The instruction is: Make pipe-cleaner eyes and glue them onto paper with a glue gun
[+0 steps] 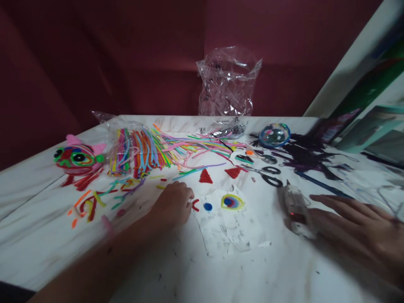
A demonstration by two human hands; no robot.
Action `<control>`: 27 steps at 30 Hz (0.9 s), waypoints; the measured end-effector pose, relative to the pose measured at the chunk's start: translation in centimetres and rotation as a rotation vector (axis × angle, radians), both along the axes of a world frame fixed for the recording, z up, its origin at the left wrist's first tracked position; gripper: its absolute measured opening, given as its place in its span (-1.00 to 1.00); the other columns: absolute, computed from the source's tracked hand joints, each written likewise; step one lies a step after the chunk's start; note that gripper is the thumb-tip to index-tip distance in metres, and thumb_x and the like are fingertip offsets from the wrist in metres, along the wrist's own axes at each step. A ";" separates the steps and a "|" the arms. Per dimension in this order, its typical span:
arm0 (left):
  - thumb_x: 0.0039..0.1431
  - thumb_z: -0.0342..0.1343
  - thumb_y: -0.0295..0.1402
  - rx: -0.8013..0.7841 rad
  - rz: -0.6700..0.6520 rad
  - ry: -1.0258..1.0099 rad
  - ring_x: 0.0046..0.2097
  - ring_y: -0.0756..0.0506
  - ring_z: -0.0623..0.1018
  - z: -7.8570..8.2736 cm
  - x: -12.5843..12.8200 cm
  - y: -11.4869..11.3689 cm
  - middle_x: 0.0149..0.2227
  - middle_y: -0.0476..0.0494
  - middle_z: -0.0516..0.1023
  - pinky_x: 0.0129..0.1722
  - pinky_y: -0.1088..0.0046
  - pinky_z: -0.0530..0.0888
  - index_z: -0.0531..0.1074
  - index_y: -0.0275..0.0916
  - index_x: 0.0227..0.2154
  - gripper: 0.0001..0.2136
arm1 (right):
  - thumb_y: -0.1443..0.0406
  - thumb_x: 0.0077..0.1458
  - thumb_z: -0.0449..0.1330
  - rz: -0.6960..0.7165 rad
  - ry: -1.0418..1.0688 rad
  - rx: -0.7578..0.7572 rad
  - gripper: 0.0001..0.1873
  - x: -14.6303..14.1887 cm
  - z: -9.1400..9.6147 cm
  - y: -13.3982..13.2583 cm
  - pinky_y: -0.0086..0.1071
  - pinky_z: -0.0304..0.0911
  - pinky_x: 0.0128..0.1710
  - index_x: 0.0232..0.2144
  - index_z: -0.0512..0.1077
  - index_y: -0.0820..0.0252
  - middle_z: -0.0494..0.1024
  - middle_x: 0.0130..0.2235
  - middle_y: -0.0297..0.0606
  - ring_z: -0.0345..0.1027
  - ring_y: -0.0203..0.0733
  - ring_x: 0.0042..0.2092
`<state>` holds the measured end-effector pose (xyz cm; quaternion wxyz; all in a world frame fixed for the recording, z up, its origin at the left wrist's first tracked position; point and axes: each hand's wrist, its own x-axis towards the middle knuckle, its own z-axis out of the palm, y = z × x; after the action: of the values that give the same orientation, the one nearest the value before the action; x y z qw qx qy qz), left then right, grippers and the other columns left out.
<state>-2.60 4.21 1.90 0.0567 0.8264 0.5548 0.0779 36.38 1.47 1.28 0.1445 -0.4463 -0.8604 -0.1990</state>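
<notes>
My left hand is closed, fingers curled down at the left edge of a creased white paper; what they hold, if anything, is hidden. Right by its fingertips lies a small bent red pipe cleaner piece. On the paper are a blue disc and a yellow-rimmed eye shape of coiled pipe cleaner. Two red triangles lie just above the paper. At the right, my right hand is stretched out, slightly blurred, beside a white glue gun with a red light.
Black-handled scissors lie beyond the glue gun. A bag of colourful pipe cleaners and a fish-like pipe cleaner figure are at left, with scraps in front. Behind are a clear plastic bag, a transparent dome and dark pipe cleaners.
</notes>
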 end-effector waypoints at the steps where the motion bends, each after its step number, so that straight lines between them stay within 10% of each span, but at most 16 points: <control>1: -0.02 0.07 -0.53 -0.010 -0.003 0.004 -0.26 -0.14 0.44 0.1 0.1 -0.1 -0.38 -0.15 0.50 -0.28 0.36 0.31 0.47 -0.27 -0.43 -0.88 | 0.12 0.26 -0.10 0.104 -0.031 -0.044 -0.60 -0.8 0.5 -0.4 -0.12 0.36 -0.25 -0.22 0.52 0.05 0.55 -0.15 0.02 0.43 0.06 -0.12; 11: 0.03 0.09 -0.52 -0.031 -0.048 -0.081 -0.26 -0.10 0.43 -0.1 0.6 -0.1 -0.38 -0.10 0.51 -0.25 0.39 0.31 0.49 -0.26 -0.41 -0.90 | 0.33 0.15 0.10 0.414 0.079 -0.321 -0.63 -14.9 0.1 -1.1 -0.14 0.43 -0.10 -0.01 0.42 0.38 0.49 0.00 0.05 0.39 0.06 -0.02; 27: 0.05 0.22 -0.48 -0.033 -0.075 -0.209 -0.21 -0.12 0.45 -0.3 1.7 -0.5 -0.33 -0.13 0.53 -0.17 0.35 0.33 0.51 -0.28 -0.33 -0.90 | 0.31 0.13 0.09 0.424 0.112 -0.204 -0.67 -15.3 -1.7 -1.0 -0.11 0.44 -0.15 -0.13 0.50 0.40 0.56 -0.08 0.01 0.41 0.07 -0.10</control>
<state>-0.94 3.76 1.60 0.1307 0.8329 0.5158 0.1525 21.05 0.49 -0.39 0.1845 -0.2781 -0.9413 -0.0512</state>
